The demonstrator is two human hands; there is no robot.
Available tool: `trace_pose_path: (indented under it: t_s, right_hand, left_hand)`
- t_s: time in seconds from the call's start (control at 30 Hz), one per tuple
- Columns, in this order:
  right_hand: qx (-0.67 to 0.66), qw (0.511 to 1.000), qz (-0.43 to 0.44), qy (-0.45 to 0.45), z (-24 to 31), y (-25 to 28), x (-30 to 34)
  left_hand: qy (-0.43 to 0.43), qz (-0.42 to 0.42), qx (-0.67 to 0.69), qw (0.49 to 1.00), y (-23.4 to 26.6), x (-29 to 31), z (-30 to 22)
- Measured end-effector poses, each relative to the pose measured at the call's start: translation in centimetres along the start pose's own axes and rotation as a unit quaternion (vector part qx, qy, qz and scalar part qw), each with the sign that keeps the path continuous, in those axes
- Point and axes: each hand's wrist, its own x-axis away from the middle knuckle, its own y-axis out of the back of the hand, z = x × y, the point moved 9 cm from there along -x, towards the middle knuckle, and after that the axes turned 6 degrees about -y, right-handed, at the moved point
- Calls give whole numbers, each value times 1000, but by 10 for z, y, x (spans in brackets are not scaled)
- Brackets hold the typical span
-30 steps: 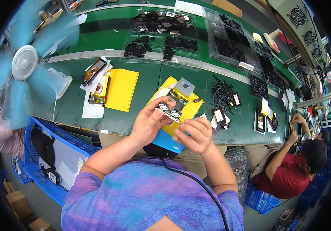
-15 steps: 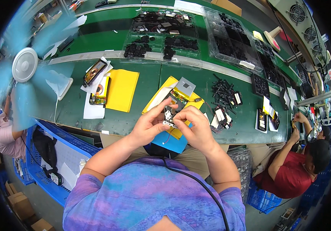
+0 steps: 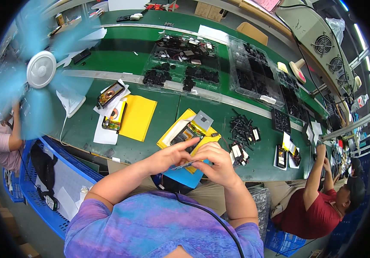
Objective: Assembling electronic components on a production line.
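Here both hands — left (image 3: 171, 155), right (image 3: 216, 165) — meet, pinching a thin flat part (image 3: 188, 164).

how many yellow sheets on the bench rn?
2. One yellow sheet lies flat left of centre beside a stack of devices; the other yellow sheet sits under the part ahead of both hands. More may be hidden.

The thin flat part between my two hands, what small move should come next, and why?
Probably lower the thin flat part onto the yellow pad just ahead. Left hand and right hand pinch it edge-on above the bench's near edge, with the open device lying on that pad.
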Motion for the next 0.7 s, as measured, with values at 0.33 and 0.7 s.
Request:
trace_pose_path:
  t_s: [0.33,0.7]
  right_hand:
    - [-57,955,-281,-81,-14,-5,14]
    - [5,966,-227,-124,-23,0,16]
  left_hand:
    - [-211,-256,129,934,11,-4,-22]
    - [-161,-371,58,913,43,12,-24]
